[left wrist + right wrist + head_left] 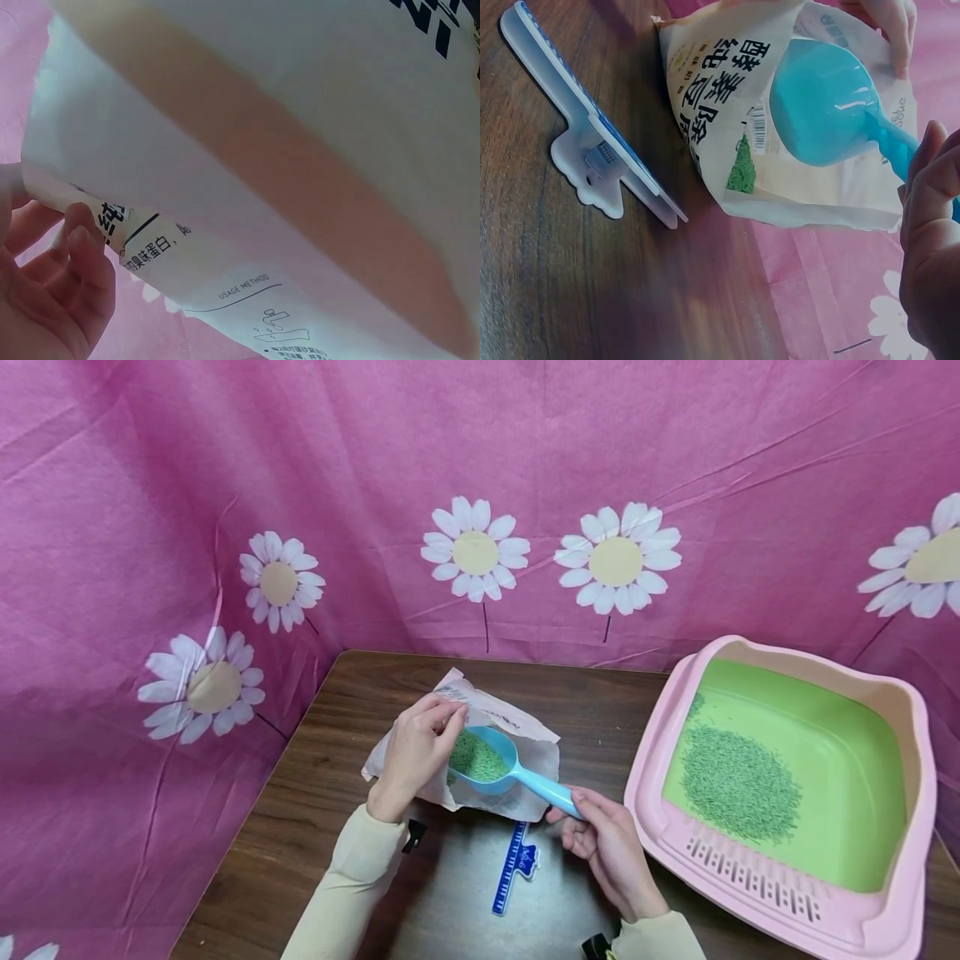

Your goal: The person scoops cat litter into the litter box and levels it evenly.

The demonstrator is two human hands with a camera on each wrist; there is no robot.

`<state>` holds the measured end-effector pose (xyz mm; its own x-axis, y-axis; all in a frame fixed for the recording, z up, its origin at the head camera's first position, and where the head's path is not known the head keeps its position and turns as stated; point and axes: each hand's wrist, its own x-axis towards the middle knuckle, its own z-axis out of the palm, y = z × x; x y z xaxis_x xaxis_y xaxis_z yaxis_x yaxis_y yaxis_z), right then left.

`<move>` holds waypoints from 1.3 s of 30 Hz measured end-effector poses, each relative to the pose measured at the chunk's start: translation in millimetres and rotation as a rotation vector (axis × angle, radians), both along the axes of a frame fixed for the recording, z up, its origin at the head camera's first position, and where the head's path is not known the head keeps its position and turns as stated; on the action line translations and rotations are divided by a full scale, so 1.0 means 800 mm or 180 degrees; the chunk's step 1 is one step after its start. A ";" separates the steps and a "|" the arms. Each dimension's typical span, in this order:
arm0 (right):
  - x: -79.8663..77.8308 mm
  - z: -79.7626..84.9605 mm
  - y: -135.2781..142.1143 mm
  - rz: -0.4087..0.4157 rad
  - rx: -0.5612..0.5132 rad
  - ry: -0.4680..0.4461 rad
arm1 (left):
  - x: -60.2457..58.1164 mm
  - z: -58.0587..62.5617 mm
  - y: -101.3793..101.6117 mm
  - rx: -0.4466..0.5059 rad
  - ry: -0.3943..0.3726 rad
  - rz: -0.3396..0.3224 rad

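My left hand (416, 747) pinches the upper edge of a white paper bag (538, 768) printed with dark lettering, holding its mouth apart. In the left wrist view, the thumb and fingers (90, 255) grip the bag's rim (45, 180). A light blue scoop (504, 785), heaped with green litter pellets (478, 757), is at the bag's mouth. My right hand (603, 847) holds the scoop by its handle (551, 792). From the right wrist view, the scoop's rounded underside (821, 105) hangs over the bag's opening. How much lies inside the bag is hidden.
A blue and white sealing clip (513, 870) lies on the dark wooden table (600, 706) in front of the bag. To the right stands a pink litter box (647, 797) with a green inside, holding a patch of green pellets (738, 785). A pink flowered cloth (360, 468) hangs behind.
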<state>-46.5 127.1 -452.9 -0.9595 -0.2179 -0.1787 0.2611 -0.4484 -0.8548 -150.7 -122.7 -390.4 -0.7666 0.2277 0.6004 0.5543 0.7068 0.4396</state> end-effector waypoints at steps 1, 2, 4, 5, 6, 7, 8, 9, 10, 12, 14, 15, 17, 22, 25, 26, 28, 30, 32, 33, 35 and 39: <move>0.000 0.000 0.001 -0.0015 0.0000 -0.0012 | 0.000 0.000 0.000 0.0002 -0.0006 0.0001; 0.001 0.001 0.001 -0.0043 0.0015 -0.0029 | 0.000 0.000 0.000 0.0003 -0.0012 0.0001; 0.002 0.001 0.003 -0.0078 0.0012 -0.0036 | 0.000 0.001 0.000 0.0008 -0.0022 0.0001; 0.002 0.002 0.004 -0.0095 0.0008 -0.0041 | 0.000 0.001 0.000 0.0006 -0.0025 0.0005; 0.002 0.002 0.004 -0.0110 0.0011 -0.0040 | 0.000 0.001 0.000 0.0006 -0.0026 0.0008; 0.003 0.003 0.005 -0.0117 0.0019 -0.0028 | 0.000 0.001 0.001 0.0003 -0.0024 0.0011; 0.003 0.004 0.006 -0.0123 0.0017 -0.0023 | 0.000 0.001 0.001 0.0001 -0.0025 0.0016; 0.003 0.004 0.007 -0.0119 0.0008 -0.0010 | 0.000 0.001 0.001 -0.0001 -0.0021 0.0018; 0.003 0.005 0.009 -0.0120 0.0009 -0.0010 | -0.001 0.000 0.001 -0.0002 -0.0011 0.0022; 0.004 0.007 0.011 -0.0132 0.0038 -0.0014 | -0.001 0.001 0.001 -0.0002 -0.0006 0.0023; 0.005 0.008 0.013 -0.0138 0.0024 -0.0013 | 0.000 0.001 0.001 0.0002 -0.0006 0.0026; 0.006 0.009 0.014 -0.0142 0.0024 -0.0004 | 0.000 0.000 0.001 0.0005 -0.0009 0.0026; 0.007 0.010 0.016 -0.0151 0.0000 0.0005 | 0.000 0.000 0.001 0.0011 -0.0021 0.0028; 0.009 0.013 0.022 -0.0165 -0.0044 0.0049 | 0.000 0.000 0.001 0.0006 -0.0012 0.0033; 0.011 0.016 0.025 -0.0172 -0.0039 0.0084 | 0.000 0.000 0.001 0.0001 0.0019 0.0037; 0.011 0.017 0.026 -0.0176 -0.0040 0.0094 | 0.000 0.001 0.002 0.0004 0.0029 0.0037; 0.012 0.019 0.028 -0.0196 -0.0042 0.0112 | 0.000 0.001 0.002 0.0017 0.0052 0.0030; 0.013 0.020 0.029 -0.0216 -0.0042 0.0128 | 0.000 0.001 0.001 0.0023 0.0071 0.0023; 0.014 0.021 0.031 -0.0238 -0.0036 0.0125 | 0.000 0.001 0.001 0.0022 0.0067 0.0028; 0.014 0.022 0.032 -0.0245 -0.0028 0.0118 | 0.001 0.001 0.001 0.0023 0.0061 0.0028; 0.014 0.023 0.035 -0.0246 -0.0018 0.0107 | 0.000 0.000 0.001 0.0019 0.0049 0.0034; 0.017 0.025 0.042 -0.0249 0.0005 0.0119 | 0.001 0.000 0.001 0.0042 0.0018 0.0027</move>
